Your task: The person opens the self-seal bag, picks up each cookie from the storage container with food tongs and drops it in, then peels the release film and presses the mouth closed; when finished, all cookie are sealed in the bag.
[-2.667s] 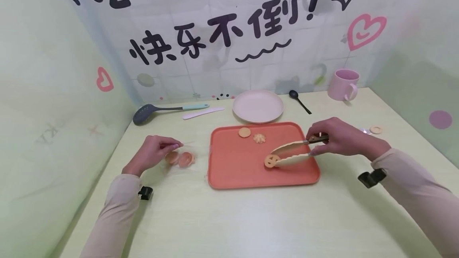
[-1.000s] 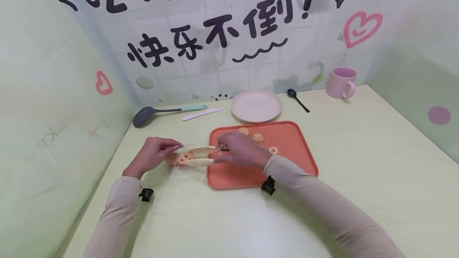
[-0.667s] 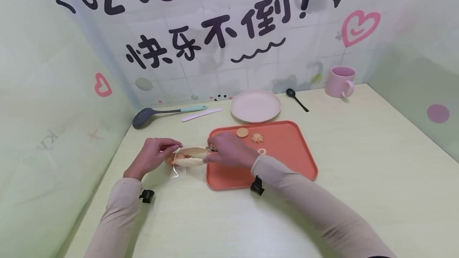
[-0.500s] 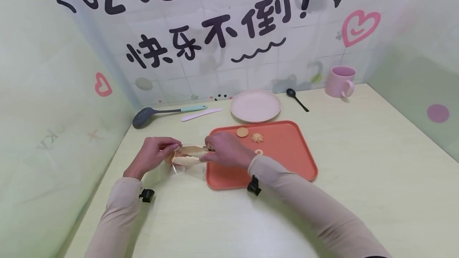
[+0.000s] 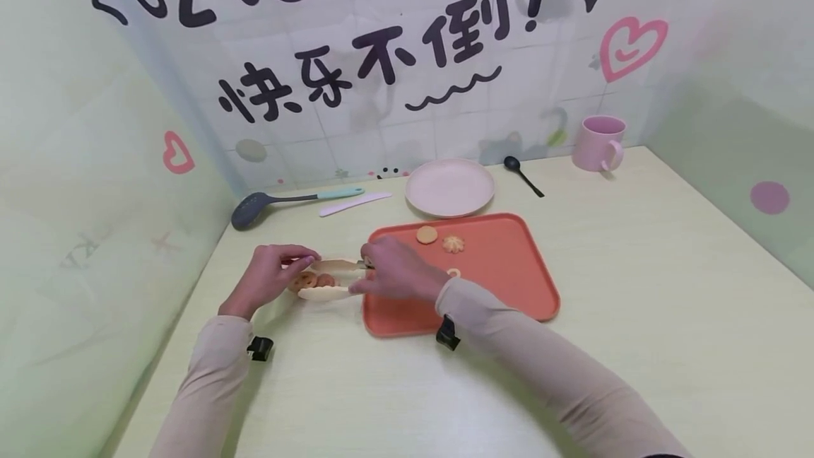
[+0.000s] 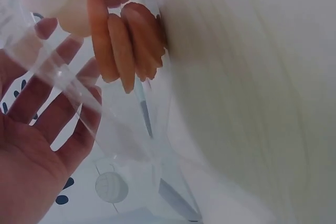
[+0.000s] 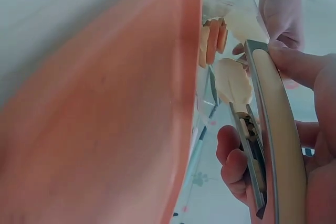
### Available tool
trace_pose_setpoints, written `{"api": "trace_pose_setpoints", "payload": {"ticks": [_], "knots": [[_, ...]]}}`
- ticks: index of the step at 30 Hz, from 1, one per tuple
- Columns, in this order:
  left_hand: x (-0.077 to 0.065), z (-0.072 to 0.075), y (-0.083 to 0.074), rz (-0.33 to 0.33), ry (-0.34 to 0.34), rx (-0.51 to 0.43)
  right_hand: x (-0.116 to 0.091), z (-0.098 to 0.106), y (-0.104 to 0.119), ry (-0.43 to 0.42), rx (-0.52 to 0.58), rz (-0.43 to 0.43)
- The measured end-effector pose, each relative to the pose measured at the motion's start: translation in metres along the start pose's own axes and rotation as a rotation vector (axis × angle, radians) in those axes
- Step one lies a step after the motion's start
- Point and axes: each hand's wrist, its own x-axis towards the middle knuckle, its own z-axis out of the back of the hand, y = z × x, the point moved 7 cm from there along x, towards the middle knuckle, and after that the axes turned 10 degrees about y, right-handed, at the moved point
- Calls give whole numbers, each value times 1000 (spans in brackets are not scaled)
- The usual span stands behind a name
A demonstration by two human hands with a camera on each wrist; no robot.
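In the head view my left hand pinches the mouth of a clear plastic bag, whose film drapes before spread fingers in the left wrist view. Several cookies stand bunched inside it. My right hand grips cream-tipped tongs, with their two arms spread apart. The tong tips reach into the bag around the cookies, and no cookie appears clamped between them. Beneath my right hand is an orange tray, bearing a round cookie and a flower-shaped cookie.
Along the back lie a slotted spoon, a pink knife, a pink plate and a black spoon. A pink mug stands at the back right. Printed walls close in the table on three sides.
My right hand has moved left from the tray to the bag, carrying a cookie with cut-out holes in the tongs. The tongs have since spread and let it go inside.
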Motion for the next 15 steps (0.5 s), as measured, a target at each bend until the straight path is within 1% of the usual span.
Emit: {"api": "trace_pose_setpoints", "payload": {"ticks": [4,7,12,15], "knots": [[-1,0,2,9,-5,-8,-13,8,-10,36,91,-16],[-1,0,4,18,-1,-21,-29,19,-25,41,102,-27],[-3,2,7,17,3,-17,-60,44,-60,15,22,-75],[-4,4,8,-2,-1,-9,-76,58,-81,-36,-37,-99]]}}
